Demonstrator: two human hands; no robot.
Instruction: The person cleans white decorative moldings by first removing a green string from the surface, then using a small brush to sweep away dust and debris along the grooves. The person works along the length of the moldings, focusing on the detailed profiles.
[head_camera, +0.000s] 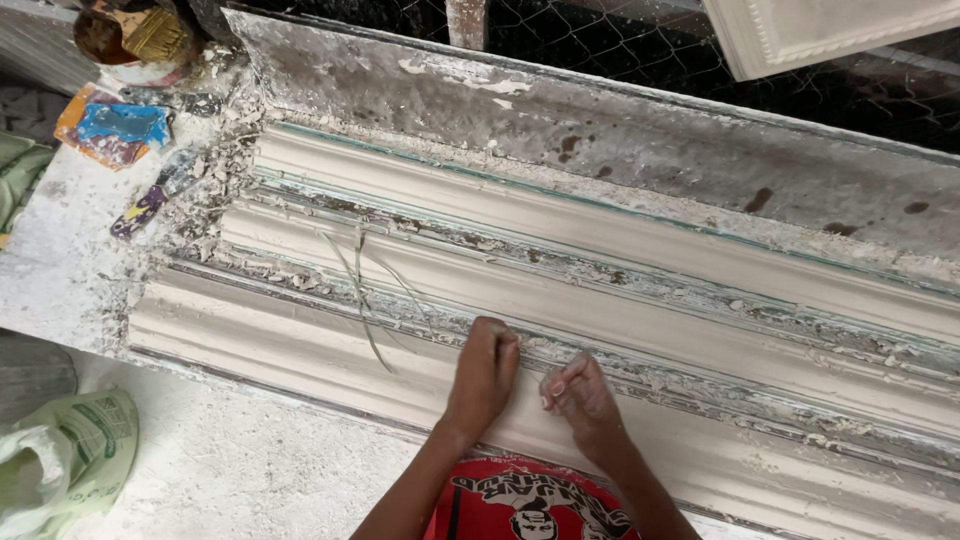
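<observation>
A long white plaster cornice moulding (620, 300) lies in several ridged strips across a plaster-crusted workbench (60, 260). My left hand (485, 375) rests with curled fingers on the nearest strip, its fingertips at the crumbly groove above it. My right hand (582, 398) sits close beside it, fingers pinched together, dusted white; whether it holds anything I cannot tell. A few thin loose fibres (362, 290) lie across the strips just left of my left hand.
A brush in a paint-smeared tin (140, 40) stands at the bench's far left corner, with coloured scrapers (110, 130) below it. A grey stained board (640, 140) backs the mouldings. A white framed panel (820, 30) is at top right. A green plastic bag (70, 460) lies lower left.
</observation>
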